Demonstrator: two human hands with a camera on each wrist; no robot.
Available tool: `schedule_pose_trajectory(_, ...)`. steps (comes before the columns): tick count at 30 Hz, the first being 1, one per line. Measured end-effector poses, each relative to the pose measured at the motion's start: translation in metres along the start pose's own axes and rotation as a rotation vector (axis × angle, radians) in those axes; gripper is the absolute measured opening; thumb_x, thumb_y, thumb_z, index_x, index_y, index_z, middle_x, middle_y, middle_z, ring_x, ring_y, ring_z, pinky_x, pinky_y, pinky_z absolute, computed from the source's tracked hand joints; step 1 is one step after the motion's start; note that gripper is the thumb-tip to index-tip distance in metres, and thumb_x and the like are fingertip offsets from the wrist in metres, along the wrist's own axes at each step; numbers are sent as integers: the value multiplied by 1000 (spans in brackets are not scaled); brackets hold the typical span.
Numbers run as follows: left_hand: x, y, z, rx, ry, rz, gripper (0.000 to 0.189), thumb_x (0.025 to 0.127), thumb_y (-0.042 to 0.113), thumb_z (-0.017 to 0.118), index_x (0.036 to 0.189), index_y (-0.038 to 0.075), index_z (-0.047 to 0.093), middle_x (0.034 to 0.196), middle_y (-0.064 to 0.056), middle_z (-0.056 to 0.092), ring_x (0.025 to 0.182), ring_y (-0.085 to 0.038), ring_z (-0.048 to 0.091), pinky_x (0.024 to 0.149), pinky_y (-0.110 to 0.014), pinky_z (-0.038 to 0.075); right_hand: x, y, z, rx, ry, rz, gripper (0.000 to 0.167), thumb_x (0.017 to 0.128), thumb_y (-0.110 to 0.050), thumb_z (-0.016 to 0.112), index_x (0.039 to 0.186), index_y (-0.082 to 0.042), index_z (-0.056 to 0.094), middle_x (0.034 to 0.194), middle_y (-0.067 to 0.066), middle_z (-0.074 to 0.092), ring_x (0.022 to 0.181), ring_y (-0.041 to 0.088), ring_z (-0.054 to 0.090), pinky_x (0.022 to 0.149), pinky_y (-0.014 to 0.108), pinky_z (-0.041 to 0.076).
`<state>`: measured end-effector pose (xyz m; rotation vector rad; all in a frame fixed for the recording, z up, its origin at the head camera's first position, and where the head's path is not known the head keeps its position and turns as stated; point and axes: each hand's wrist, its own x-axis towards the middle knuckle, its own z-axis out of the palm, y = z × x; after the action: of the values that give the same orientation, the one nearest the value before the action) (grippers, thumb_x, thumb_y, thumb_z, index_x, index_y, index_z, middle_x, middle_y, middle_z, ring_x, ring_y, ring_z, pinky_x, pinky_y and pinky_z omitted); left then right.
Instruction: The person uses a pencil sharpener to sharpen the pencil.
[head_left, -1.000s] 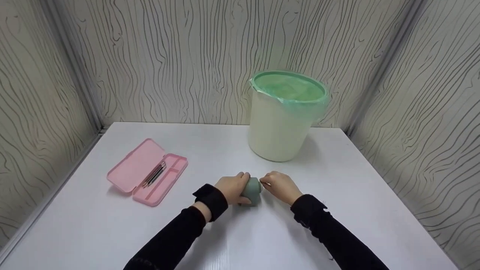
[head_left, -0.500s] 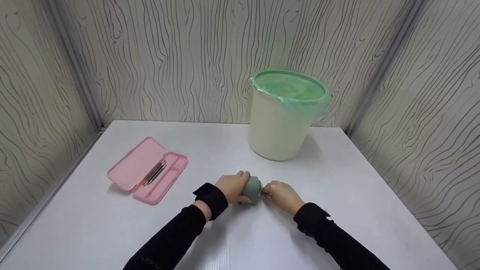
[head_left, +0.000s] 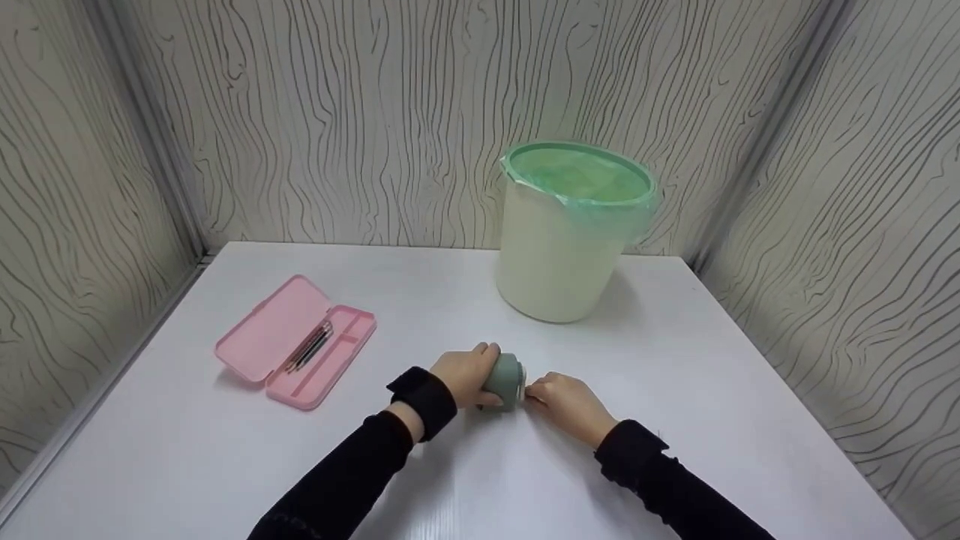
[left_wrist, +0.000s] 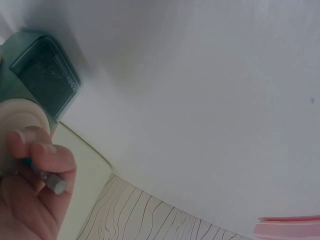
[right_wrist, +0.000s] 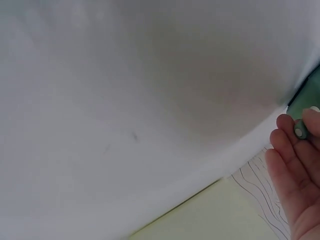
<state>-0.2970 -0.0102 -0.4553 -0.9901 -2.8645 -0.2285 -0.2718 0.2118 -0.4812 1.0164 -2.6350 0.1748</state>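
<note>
A green hand-crank pencil sharpener (head_left: pixel 505 381) lies on the white table in front of me. My left hand (head_left: pixel 465 376) grips its body from the left, fingers over the top and thumb at the near side. In the left wrist view the sharpener's dark see-through window (left_wrist: pixel 47 75) and round cream end (left_wrist: pixel 20 117) show. My right hand (head_left: pixel 568 403), at that cream end, pinches the small crank knob (right_wrist: pixel 300 130) between thumb and fingers. Its fingers also appear in the left wrist view. Whether a pencil sits inside the sharpener is hidden.
An opened pink pencil case (head_left: pixel 352 319) with several pencils (head_left: pixel 309 348) lies to the left. Behind the hands stands a cream bin (head_left: pixel 555 255) with a green rim and liner. Wood-patterned panels (head_left: pixel 360 127) enclose the table on the back and sides.
My right hand has moved downward and toward me, turning the crank at the sharpener's end. The left hand keeps its grip and stays in place.
</note>
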Motion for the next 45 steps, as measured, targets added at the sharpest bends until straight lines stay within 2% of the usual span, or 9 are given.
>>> schedule_pose_trajectory(6, 2, 1, -1, 1, -14, -2, 64, 85, 46, 81, 127, 7, 52, 111, -7, 66, 89, -20, 72, 76, -31, 60, -5, -2, -7, 17, 5, -3, 11, 86, -2, 75, 95, -7, 79, 86, 3, 79, 81, 19, 72, 72, 30, 59)
schedule_pose_trajectory(15, 2, 1, -1, 14, -8, 7, 65, 85, 45, 82, 129, 6, 52, 110, -8, 67, 89, -20, 71, 76, -31, 60, -11, -5, -17, 29, 41, -22, 5, 88, -7, 77, 93, -9, 78, 85, 1, 78, 79, 17, 72, 70, 29, 59)
schedule_pose_trajectory(22, 3, 1, 1, 19, -9, 4, 68, 85, 47, 82, 130, 6, 53, 111, -8, 67, 90, -20, 72, 77, -32, 61, -9, -5, -31, 24, 128, -77, 5, 87, -6, 78, 90, -10, 76, 81, -2, 75, 76, 14, 70, 66, 25, 57)
schedule_pose_trajectory(29, 2, 1, -2, 20, -30, 0, 67, 84, 47, 82, 128, 7, 51, 111, -8, 66, 89, -20, 72, 75, -32, 61, -3, -1, -38, 5, 181, -93, 5, 88, -9, 78, 92, -11, 76, 85, -2, 76, 79, 13, 70, 68, 25, 58)
schedule_pose_trajectory(34, 2, 0, -3, 4, -30, 4, 65, 85, 46, 82, 127, 7, 50, 110, -8, 65, 89, -20, 72, 76, -32, 61, 7, 3, -44, 5, 213, -78, 6, 88, -7, 78, 93, -10, 76, 87, -1, 77, 82, 15, 71, 70, 29, 59)
schedule_pose_trajectory(45, 2, -1, 0, 13, 1, 23, 67, 84, 46, 83, 127, 6, 50, 109, -8, 66, 85, -21, 71, 74, -33, 61, 33, 14, -42, 1, 159, 28, 4, 91, -8, 75, 92, -10, 77, 86, 3, 78, 81, 20, 72, 71, 35, 59)
